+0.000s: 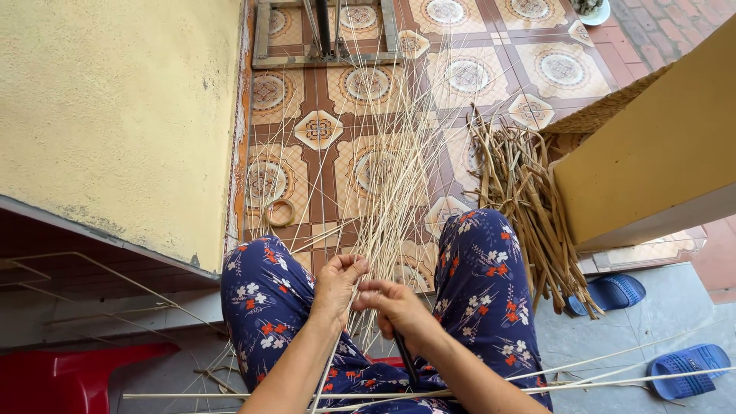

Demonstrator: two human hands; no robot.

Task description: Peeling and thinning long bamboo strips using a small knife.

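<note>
- Gripping a fan of thin pale reed strips (368, 184) low in the centre of the frame, the left hand (337, 287) has its fingers curled round the gathered ends between the knees.
- Beside it and touching, the right hand (399, 307) is clenched on the same strips and also on a dark slim tool (405, 360) that points down toward the lap; what kind of tool it is cannot be told.
- From the hands the strips spread upward across the patterned tile floor (537, 61) toward a metal frame (322, 38) at the top.
- A heap of darker, coarser cane (529, 207) lies right of centre against a yellow wall edge (652, 161), and a small ring of cane (280, 213) sits on the tiles left of centre.
- 2 blue sandals (652, 330) rest at lower right.
- Risk, as I judge it: the strips cross and tangle as they fan out, so a hard pull could kink or snap 1; the tool in the clenched hand could slip toward the leg.
</note>
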